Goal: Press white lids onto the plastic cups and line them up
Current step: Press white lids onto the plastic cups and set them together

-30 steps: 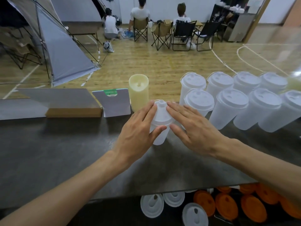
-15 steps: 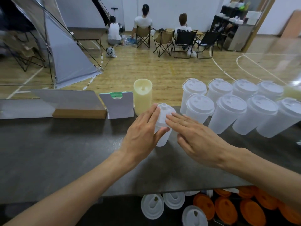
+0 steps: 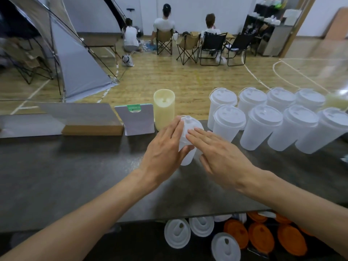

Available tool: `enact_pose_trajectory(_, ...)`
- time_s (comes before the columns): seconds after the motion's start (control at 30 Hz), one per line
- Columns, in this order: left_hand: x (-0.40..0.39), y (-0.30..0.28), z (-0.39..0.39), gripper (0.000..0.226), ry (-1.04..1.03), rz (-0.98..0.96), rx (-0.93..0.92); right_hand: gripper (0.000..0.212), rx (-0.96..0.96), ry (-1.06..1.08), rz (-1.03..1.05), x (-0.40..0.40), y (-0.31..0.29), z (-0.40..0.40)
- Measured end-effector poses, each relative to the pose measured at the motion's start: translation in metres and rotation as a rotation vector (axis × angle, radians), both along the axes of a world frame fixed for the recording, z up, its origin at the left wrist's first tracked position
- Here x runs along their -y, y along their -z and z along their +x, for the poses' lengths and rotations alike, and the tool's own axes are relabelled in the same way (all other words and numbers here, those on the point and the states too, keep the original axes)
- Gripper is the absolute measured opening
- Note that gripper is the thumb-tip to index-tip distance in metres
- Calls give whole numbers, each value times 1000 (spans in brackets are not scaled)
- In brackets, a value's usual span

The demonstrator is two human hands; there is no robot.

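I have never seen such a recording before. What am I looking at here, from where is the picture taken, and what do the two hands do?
There is no machine: a person wears a camera on the head, looking forward and down at their own hands. The left hand and right hand lie with straight fingers on a white lid, which sits on a plastic cup on the dark counter. To the right stand eight lidded cups in two rows. A cream candle stands behind. Below the counter lie spare white lids and orange lids.
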State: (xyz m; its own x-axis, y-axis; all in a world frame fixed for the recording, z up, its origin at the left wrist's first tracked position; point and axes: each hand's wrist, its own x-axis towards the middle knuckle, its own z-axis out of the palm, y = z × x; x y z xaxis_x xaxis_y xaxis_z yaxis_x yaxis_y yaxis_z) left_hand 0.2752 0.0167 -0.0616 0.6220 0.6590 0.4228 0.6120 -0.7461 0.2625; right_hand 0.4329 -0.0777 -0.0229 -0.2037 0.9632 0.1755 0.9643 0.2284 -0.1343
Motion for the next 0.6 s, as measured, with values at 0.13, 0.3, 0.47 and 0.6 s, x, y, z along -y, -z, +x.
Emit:
enact_pose_trajectory(0.13,0,-3,-4,71,52,-54,41,51,-194,25,-11,-6,-4,9)
enact_pose_trajectory(0.3,10,2,3,55,8,-127,306,66,-174,153,-143,-29,-1,20)
enact_pose_trajectory(0.47,21,10,41,41,-143,-374,752,70,-251,129,-157,-34,13,21)
enact_pose_trajectory(0.6,21,8,44,42,-114,-483,850,70,-225,127,-145,-35,16,23)
